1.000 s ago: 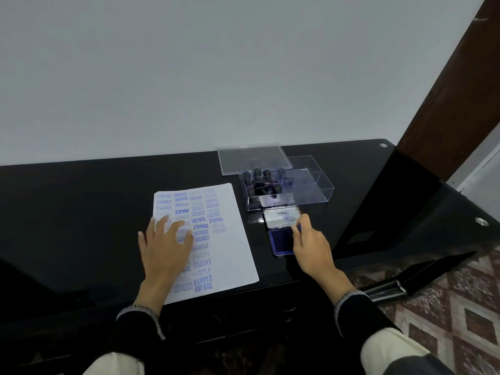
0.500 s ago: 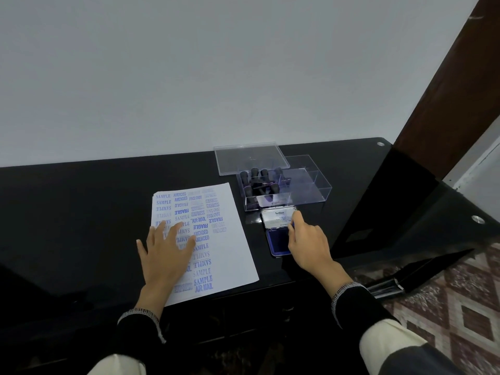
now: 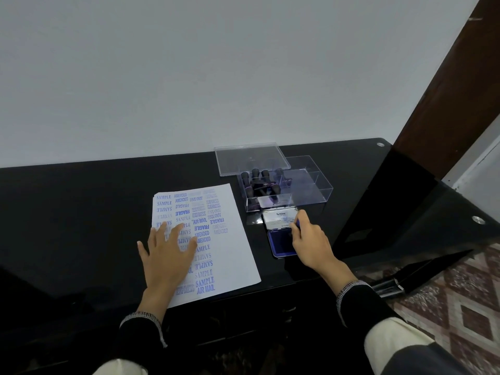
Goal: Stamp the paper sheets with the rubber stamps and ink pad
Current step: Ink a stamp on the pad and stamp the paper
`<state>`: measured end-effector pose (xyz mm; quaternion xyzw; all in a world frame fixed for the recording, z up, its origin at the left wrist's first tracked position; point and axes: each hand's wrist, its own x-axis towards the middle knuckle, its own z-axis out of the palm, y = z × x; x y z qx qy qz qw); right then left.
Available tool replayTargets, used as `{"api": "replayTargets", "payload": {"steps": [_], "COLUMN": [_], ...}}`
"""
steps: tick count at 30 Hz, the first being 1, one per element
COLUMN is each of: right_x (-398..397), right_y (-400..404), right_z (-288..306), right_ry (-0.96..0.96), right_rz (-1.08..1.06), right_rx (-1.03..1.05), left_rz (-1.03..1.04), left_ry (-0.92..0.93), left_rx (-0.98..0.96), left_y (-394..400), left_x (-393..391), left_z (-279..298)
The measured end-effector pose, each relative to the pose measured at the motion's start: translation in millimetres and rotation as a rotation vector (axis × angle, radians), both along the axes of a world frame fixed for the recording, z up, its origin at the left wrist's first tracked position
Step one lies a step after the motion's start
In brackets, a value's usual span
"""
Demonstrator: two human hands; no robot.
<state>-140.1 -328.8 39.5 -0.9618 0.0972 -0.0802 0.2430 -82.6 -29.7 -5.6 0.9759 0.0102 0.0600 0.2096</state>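
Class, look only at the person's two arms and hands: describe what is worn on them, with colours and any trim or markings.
Both hands, left hand and right hand, are bare: no gloves, and no rings or watch visible. Each arm wears a black sleeve with a pale stitched edging at the cuff; a cream outer layer shows nearer the body.

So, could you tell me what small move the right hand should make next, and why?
Probably lift its stamp off the ink pad and carry it to the paper sheet. The right hand seems to grip a stamp over the open pad, while the left hand lies flat on the sheet.
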Motion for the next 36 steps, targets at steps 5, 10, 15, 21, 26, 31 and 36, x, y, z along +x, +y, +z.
{"api": "replayTargets", "payload": {"steps": [5, 10, 15, 21, 26, 31, 36], "right_x": [0, 1, 22, 41, 53, 58, 58], "right_y": [1, 25, 79, 104, 108, 115, 119], "right_z": [0, 3, 2, 1, -1, -5, -9], "right_ry": [0.001, -0.163, -0.145, -0.038, -0.114, -0.135, -0.107], "right_rz": [-0.011, -0.179, -0.052, 0.212, 0.264, 0.313, 0.307], "right_rx": [0.007, 0.448, 0.827, 0.573, 0.411, 0.315, 0.259], "left_rz": [-0.014, -0.112, -0.228, -0.274, -0.312, -0.359, -0.38], "left_ry": [-0.06, -0.173, -0.137, -0.145, -0.192, -0.212, -0.212], "left_rx": [-0.029, -0.147, -0.268, -0.279, -0.257, -0.216, -0.166], "left_y": [0, -4, -6, -5, -4, -2, -1], "left_x": [-2, -6, -10, -8, -5, -3, -2], "left_z": [-2, -1, 3, 1, 0, -1, -3]}}
